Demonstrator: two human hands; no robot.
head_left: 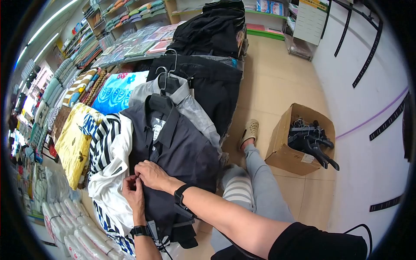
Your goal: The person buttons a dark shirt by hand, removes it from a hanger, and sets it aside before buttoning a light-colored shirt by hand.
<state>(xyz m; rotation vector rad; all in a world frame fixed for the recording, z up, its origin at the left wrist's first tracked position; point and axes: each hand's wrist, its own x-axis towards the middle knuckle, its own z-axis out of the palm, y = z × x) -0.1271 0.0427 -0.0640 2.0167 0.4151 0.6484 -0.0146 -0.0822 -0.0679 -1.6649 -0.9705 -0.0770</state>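
Observation:
A dark grey collared shirt [186, 149] lies face up over the pile, with a black hanger [159, 103] in its collar and a white label inside the neck. My right hand [152, 175] is closed with bent fingers on the shirt's front placket. Just below and to its left, my left hand [133, 190] pinches the same front edge, and the fingertips of both hands meet there. Whether a button sits between the fingers is too small to tell. Under the dark shirt lies a light grey shirt [197, 110], also on a hanger.
Black-and-white striped and white cloth [115, 160] lies left of the shirt, beside yellow fabric [73, 141]. Black trousers [208, 82] are stacked beyond. A cardboard box [281, 141] of black hangers [308, 138] stands on the floor at right. Plastic-wrapped packs [80, 229] lie lower left.

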